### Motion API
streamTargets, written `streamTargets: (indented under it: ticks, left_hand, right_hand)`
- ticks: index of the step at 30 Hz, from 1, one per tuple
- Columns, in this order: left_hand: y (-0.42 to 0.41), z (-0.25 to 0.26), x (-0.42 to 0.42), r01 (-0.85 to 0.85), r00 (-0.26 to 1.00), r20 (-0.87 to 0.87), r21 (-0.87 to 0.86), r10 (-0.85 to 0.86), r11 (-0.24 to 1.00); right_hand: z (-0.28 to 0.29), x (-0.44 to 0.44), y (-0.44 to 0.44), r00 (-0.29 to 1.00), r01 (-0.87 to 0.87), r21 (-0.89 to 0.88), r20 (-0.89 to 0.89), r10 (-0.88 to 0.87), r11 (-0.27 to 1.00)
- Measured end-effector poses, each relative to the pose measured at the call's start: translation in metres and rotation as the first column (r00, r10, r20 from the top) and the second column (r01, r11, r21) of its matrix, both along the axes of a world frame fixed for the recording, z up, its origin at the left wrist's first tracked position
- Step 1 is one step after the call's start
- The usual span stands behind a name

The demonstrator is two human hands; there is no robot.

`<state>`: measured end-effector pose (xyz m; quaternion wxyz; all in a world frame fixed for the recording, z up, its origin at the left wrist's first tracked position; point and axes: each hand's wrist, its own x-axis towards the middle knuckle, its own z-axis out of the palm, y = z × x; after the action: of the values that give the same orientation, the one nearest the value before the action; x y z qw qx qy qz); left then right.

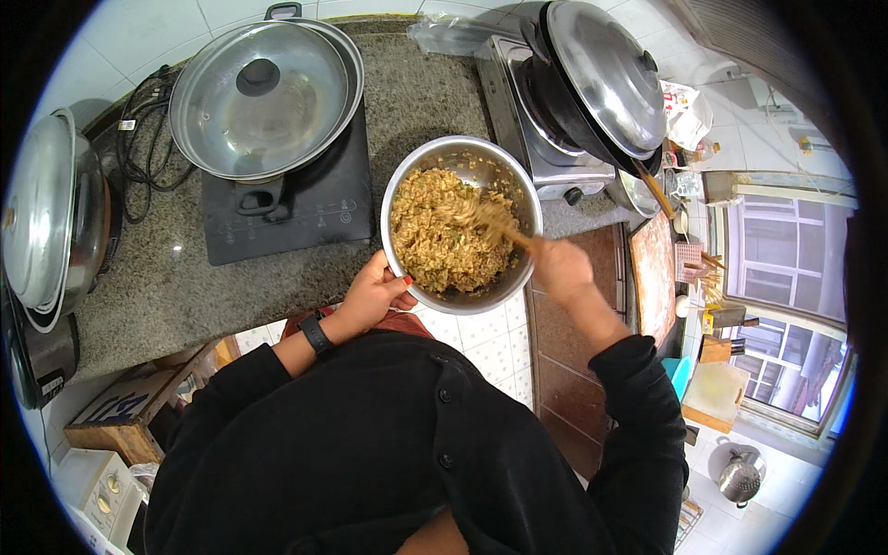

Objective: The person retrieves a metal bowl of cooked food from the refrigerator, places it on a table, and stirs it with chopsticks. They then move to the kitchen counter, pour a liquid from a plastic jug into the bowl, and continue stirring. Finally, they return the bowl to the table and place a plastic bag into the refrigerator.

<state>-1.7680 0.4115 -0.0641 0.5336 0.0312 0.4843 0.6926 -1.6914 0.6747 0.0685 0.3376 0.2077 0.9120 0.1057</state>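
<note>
A stainless steel bowl (pixel 463 305) holds a chopped, brownish filling-like mixture (pixel 444 236) with green flecks. My left hand (pixel 378 288) grips the bowl's near left rim, thumb at the edge and fingers below. In my right hand (pixel 563 270), at the bowl's right side, is a wooden utensil (pixel 515 236), perhaps chopsticks. Its far end is blurred and sunk in the mixture, so its shape there is hidden.
Left of the bowl, a glass-lidded pan (pixel 291 118) sits on a black induction cooktop (pixel 291 232). A lidded wok (pixel 603 83) rests on a gas stove (pixel 513 104) to the right. At far left is a lidded pot (pixel 48 215). A floured board (pixel 654 277) lies beyond my right arm.
</note>
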Motion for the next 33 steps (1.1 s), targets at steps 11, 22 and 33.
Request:
streamTargets:
  ticks: [11,22,33]
  left_hand:
    - [-0.003,-0.003,-0.004,-0.005,1.000,0.001,-0.009,0.005,1.000]
    - [0.003,-0.001,0.001,-0.015,0.999,0.032,0.046,0.013,0.999]
    - [0.000,-0.006,0.000,-0.005,1.000,0.019,0.038,0.004,0.999]
  right_hand:
    - [-0.027,-0.005,-0.038,0.993,0.083,-0.312,-0.053,-0.104,0.946]
    - [-0.031,-0.015,0.032,0.945,0.265,-0.145,-0.157,-0.287,0.953]
    - [0.005,0.000,0.030,0.997,0.066,0.016,-0.041,-0.065,0.998]
